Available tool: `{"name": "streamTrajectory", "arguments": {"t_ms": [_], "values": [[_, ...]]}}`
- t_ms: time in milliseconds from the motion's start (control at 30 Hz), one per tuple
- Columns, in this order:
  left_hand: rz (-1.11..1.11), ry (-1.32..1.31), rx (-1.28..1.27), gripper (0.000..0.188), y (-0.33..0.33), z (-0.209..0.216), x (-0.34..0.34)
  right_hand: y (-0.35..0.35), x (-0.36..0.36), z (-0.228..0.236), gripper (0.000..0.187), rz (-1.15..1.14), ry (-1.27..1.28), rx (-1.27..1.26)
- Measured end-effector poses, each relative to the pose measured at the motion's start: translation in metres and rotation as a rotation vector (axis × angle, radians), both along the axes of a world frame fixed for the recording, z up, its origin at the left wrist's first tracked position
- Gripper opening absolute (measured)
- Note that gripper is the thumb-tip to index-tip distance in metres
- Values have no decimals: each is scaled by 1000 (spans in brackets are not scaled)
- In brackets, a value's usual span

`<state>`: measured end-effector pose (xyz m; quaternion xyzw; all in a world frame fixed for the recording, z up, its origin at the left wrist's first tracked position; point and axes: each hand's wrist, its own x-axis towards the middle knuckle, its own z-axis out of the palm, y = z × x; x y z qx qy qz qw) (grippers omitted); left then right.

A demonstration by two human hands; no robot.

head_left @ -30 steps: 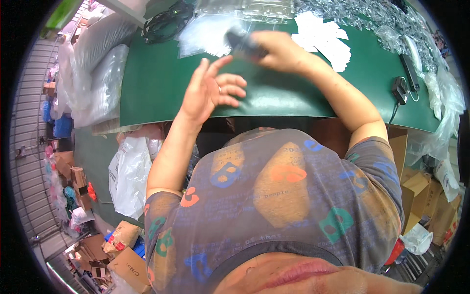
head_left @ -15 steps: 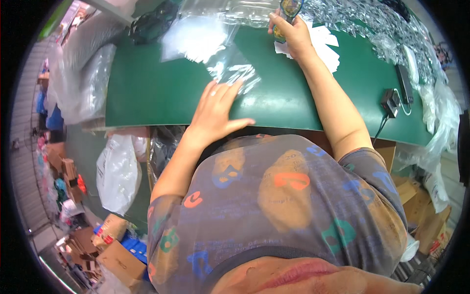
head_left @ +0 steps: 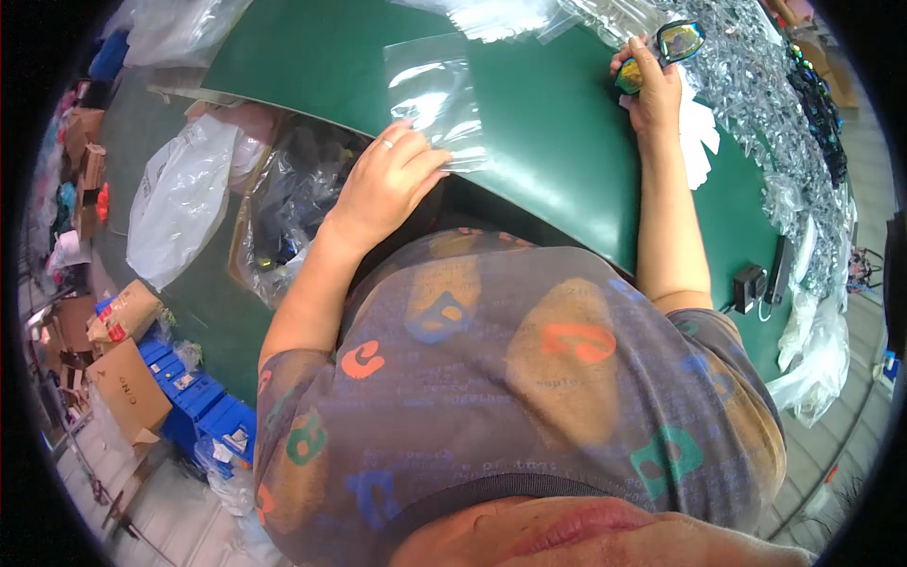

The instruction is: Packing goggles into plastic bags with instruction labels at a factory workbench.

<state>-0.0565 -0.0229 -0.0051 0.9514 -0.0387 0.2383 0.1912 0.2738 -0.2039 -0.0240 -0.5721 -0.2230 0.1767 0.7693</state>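
Note:
My left hand point(head_left: 395, 180) is at the near edge of the table, its thumb and fingers closed on the near end of a clear flat plastic bag point(head_left: 430, 90). The bag lies stretched away across the green tabletop. Farther off to the right, my right hand point(head_left: 654, 94) grips a pair of goggles point(head_left: 682, 41) with dark frames and mirrored yellow-blue lenses. One lens stands out beyond the fingers; the other shows below it, on the left side of the hand. White paper pieces point(head_left: 697, 142) lie under and beside my right wrist.
Many clear plastic pieces point(head_left: 746, 90) are heaped along the right far side of the green table point(head_left: 557, 142). A black adapter point(head_left: 749, 286) lies near the right end. An open box with dark plastic wrapping point(head_left: 293, 189) and a white bag point(head_left: 179, 203) are below the left edge.
My left hand has drawn the clear bag toward the table's near edge and now pinches it. My right hand, with the goggles, appears farther right. The whole view has turned.

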Motion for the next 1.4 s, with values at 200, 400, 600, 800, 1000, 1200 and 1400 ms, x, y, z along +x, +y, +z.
{"name": "streamTrajectory", "arguments": {"t_ms": [200, 400, 600, 800, 1000, 1200, 1400], "values": [[-125, -21, -95, 16, 28, 0, 8, -4, -14, 19, 32, -183, 16, -456], [-210, -87, -122, 9, 59, -13, 29, 2, -15, 26, 25, -255, -100, -564], [39, -39, -555, 13, 62, -18, 54, -1, -36, 23, 23, -244, -242, -376], [-27, -69, -939, 7, 36, -6, 67, 5, -64, 28, 24, 32, -258, -357], [174, -82, -574, 4, 13, 14, 86, 11, -103, 46, 37, 264, -105, -184], [-62, -356, -47, 13, 7, 20, 118, 13, -103, 41, 33, 275, -201, -197], [-107, -304, -278, 12, -16, 18, 124, 13, -101, 32, 35, 43, -538, -232]]}}
